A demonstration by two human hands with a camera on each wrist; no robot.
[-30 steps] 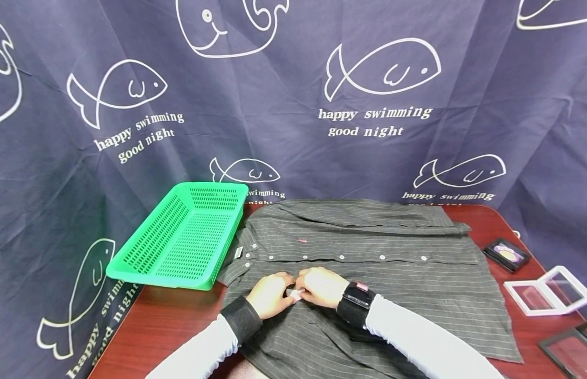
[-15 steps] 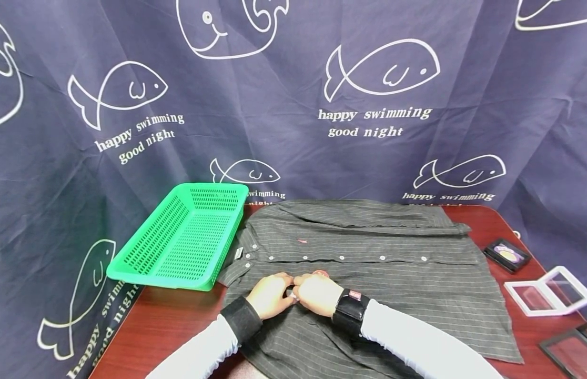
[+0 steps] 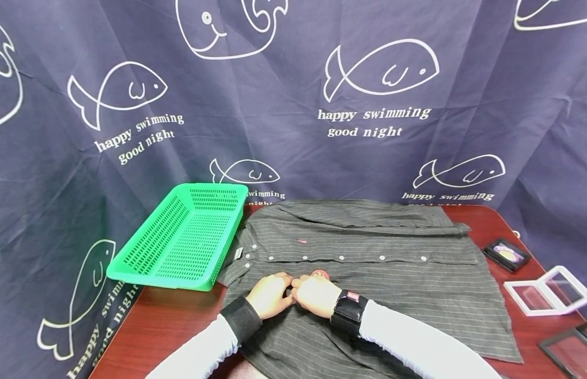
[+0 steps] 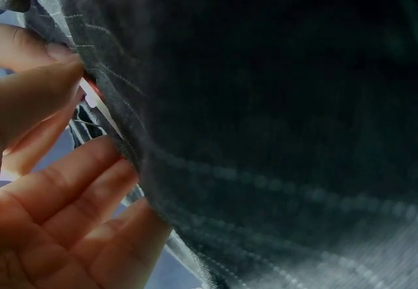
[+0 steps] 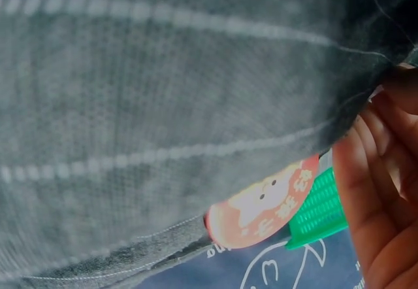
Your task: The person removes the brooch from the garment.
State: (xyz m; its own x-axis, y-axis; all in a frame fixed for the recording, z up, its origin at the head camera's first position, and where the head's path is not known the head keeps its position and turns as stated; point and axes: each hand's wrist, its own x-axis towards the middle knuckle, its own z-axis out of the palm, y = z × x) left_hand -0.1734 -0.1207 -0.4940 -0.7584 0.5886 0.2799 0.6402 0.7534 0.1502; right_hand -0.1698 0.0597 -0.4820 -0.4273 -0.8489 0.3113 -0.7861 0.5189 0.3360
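Note:
A dark grey pinstriped shirt (image 3: 397, 295) with white buttons lies spread over the table. My left hand (image 3: 269, 296) and right hand (image 3: 316, 296) meet on its near front panel, fingertips almost together, gripping the cloth. Just past the right hand sits a round badge (image 3: 321, 274) with a red rim; from the right wrist, its pale figure and lettering (image 5: 268, 204) show against the shirt. The left wrist view has thumb and finger (image 4: 46, 93) pinching at a raised fold, with a thin white-and-red edge beside them. Right fingers (image 5: 359, 178) curl at the cloth's edge; their tips are partly hidden.
A green perforated basket (image 3: 241, 210) stands at the left, close to the shirt collar. On the right of the reddish table (image 3: 147, 326) lie a black case (image 3: 506, 255), a white hinged frame (image 3: 549, 292) and a dark frame (image 3: 573, 350). A fish-print curtain (image 3: 293, 105) hangs behind.
The right hand has shifted slightly left and turned, bringing the red badge into view beyond it. A white piece between the hands has gone from sight. The left hand stays put.

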